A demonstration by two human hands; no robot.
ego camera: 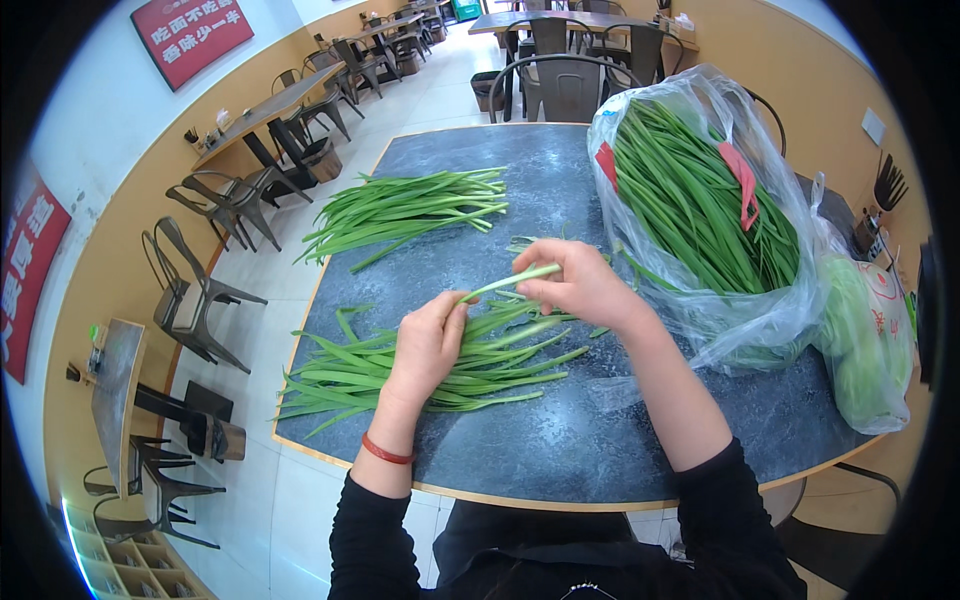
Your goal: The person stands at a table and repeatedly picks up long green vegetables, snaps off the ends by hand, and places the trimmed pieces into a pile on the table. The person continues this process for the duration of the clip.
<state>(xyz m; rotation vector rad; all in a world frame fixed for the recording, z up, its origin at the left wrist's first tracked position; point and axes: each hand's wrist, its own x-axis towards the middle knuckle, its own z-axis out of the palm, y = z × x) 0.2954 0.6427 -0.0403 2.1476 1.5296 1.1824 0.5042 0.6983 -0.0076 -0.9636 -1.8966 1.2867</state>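
My left hand (431, 341) pinches a garlic chive stalk (506, 283) between thumb and fingers, above the near pile of garlic chives (480, 371). At the stalk's pale end are the thumb and fingers of my right hand (574, 281), the other fingers curled. The near pile lies loosely, leaves to the left and stems to the right. Farther back, a neater bunch of chives (420, 206) rests on the dark table (525, 465) with its pale ends to the right. Loose leaf scraps (525, 244) lie around and partly behind my right hand.
A clear plastic bag (712, 315) full of chives (697, 195), with red bands, stands at the right. Beside it is a bag of pale green vegetables (862, 337). A chopstick holder (870, 225) stands by the wall. Metal chairs (562, 82) surround other tables.
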